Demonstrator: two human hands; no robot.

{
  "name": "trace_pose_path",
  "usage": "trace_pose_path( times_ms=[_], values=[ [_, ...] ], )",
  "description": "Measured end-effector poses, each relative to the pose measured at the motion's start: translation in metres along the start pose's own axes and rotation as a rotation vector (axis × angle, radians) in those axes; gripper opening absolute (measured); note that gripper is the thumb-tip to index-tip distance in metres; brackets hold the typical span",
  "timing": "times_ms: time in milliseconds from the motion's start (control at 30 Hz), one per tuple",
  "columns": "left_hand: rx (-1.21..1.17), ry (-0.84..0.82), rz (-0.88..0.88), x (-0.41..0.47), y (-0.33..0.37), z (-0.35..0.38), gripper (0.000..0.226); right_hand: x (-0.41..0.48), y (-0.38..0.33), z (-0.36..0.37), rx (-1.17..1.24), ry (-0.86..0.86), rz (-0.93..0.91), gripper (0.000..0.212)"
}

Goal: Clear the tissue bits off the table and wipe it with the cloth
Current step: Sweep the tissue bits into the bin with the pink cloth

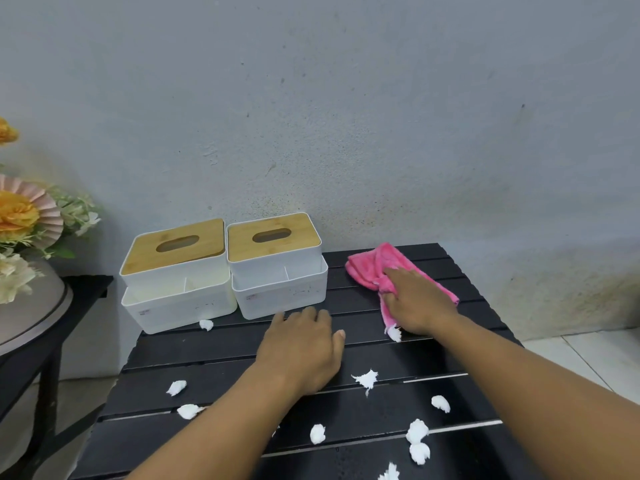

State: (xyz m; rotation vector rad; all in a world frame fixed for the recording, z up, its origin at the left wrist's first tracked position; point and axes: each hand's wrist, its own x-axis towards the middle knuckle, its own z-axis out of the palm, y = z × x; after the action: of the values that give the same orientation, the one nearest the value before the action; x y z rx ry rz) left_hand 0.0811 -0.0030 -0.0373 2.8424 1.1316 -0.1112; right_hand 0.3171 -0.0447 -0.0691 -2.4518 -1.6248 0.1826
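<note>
Scattered closest to me, white tissue bits (417, 430) are lying across the near slats of the black slatted table (214, 344), with a torn one (365, 378) sitting between my two forearms and another (206, 324) resting just in front of the boxes. I am seeing my left hand (302, 348) lying palm down on the middle of the table, fingers loosely spread and flat, gripping nothing. I am seeing my right hand (417, 299) pressing down on the pink cloth (375, 268) at the far right of the table, fingers extended over it rather than curled; I cannot tell whether it is pinching the fabric or only resting on it. One corner of the cloth is trailing out under the heel of that hand, and a tissue bit (394, 333) is lying right at its tip. Two white tissue boxes with wooden lids (221, 268) are standing side by side at the far left, touching each other, against the grey wall (346, 98). Off to the left, artificial flowers (31, 220) are sitting on a separate side table (31, 327).
</note>
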Motion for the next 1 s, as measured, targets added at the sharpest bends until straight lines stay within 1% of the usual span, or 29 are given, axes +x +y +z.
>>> trace_pose_path(
  times_ms=[67, 200, 300, 367, 433, 533, 633, 700, 800, 900, 1000],
  values=[
    [-0.046, -0.002, 0.063, 0.009, 0.008, 0.000, 0.040, 0.005, 0.018, 0.000, -0.011, 0.005, 0.067, 0.053],
    [-0.040, -0.088, 0.071, 0.019, 0.012, 0.004, 0.038, 0.018, 0.042, -0.003, 0.012, -0.027, 0.233, 0.059],
    [-0.025, -0.089, 0.078, 0.021, 0.011, 0.008, 0.039, 0.035, 0.038, -0.006, 0.050, -0.074, 0.322, 0.058],
    [-0.016, -0.087, 0.077, 0.022, 0.012, 0.009, 0.039, 0.046, 0.027, -0.008, 0.067, -0.105, 0.326, 0.060],
    [0.001, -0.086, 0.068, 0.023, 0.014, 0.009, 0.039, 0.052, 0.010, -0.008, 0.078, -0.097, 0.258, 0.064],
    [0.028, -0.077, 0.062, 0.024, 0.016, 0.008, 0.039, 0.046, -0.023, 0.004, 0.079, -0.051, 0.059, 0.052],
    [0.039, -0.077, 0.072, 0.026, 0.014, 0.008, 0.040, 0.037, -0.039, 0.009, 0.069, -0.089, -0.135, 0.050],
    [0.044, -0.089, 0.079, 0.026, 0.013, 0.008, 0.043, 0.032, -0.027, 0.002, 0.102, -0.109, -0.158, 0.050],
    [0.057, -0.095, 0.089, 0.026, 0.012, 0.007, 0.043, 0.028, 0.011, -0.009, 0.109, -0.066, -0.076, 0.046],
    [0.044, -0.097, 0.094, 0.026, 0.012, 0.008, 0.043, 0.023, 0.048, -0.013, 0.074, 0.000, 0.102, 0.045],
    [0.040, -0.102, 0.092, 0.026, 0.012, 0.007, 0.044, 0.022, 0.052, -0.013, 0.075, 0.007, 0.197, 0.046]
  ],
)
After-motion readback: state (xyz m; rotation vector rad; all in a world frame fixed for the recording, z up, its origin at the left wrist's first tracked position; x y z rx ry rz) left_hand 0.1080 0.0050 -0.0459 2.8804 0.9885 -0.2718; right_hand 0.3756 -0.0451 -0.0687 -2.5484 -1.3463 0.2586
